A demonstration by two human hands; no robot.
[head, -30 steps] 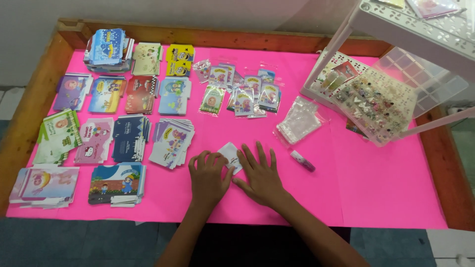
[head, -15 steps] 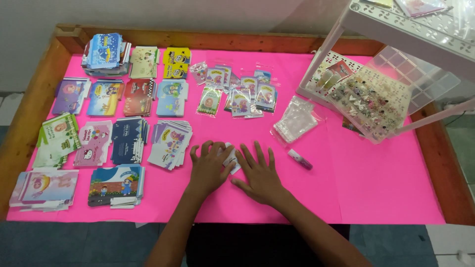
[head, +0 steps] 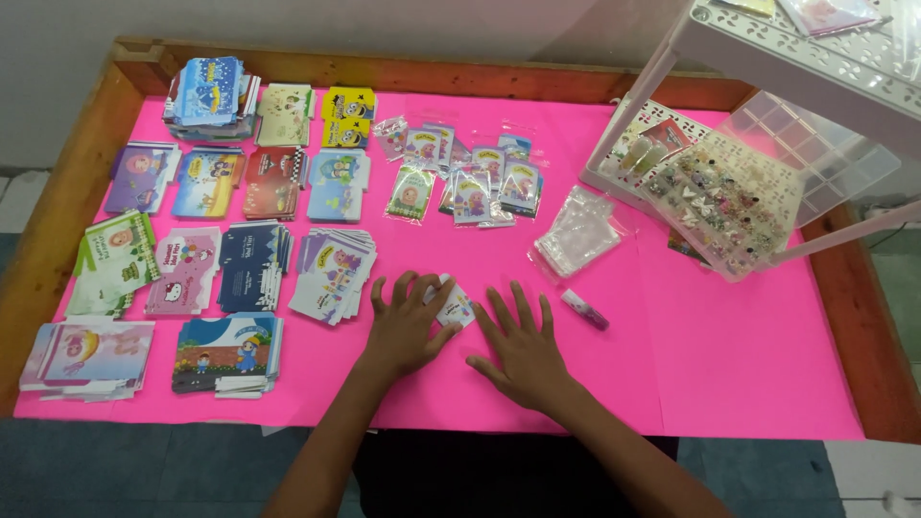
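My left hand [head: 405,325] lies palm down on the pink table cover [head: 729,355], fingers spread, with its fingertips resting on a small printed card packet [head: 454,305]. My right hand [head: 519,347] lies flat beside it, fingers apart, just right of the packet and holding nothing. A small glue stick [head: 585,310] lies on the cover a little to the right of my right hand.
Stacks of printed cards [head: 247,261] fill the left half. Small clear packets [head: 467,182] lie at the back centre, a pile of empty clear bags [head: 576,233] beside them. A clear compartment box of trinkets [head: 727,200] leans under a white rack [head: 796,58]. A wooden rim [head: 58,211] surrounds the table.
My two hands have drawn slightly apart, uncovering more of the small packet between them. The view has shifted a little.
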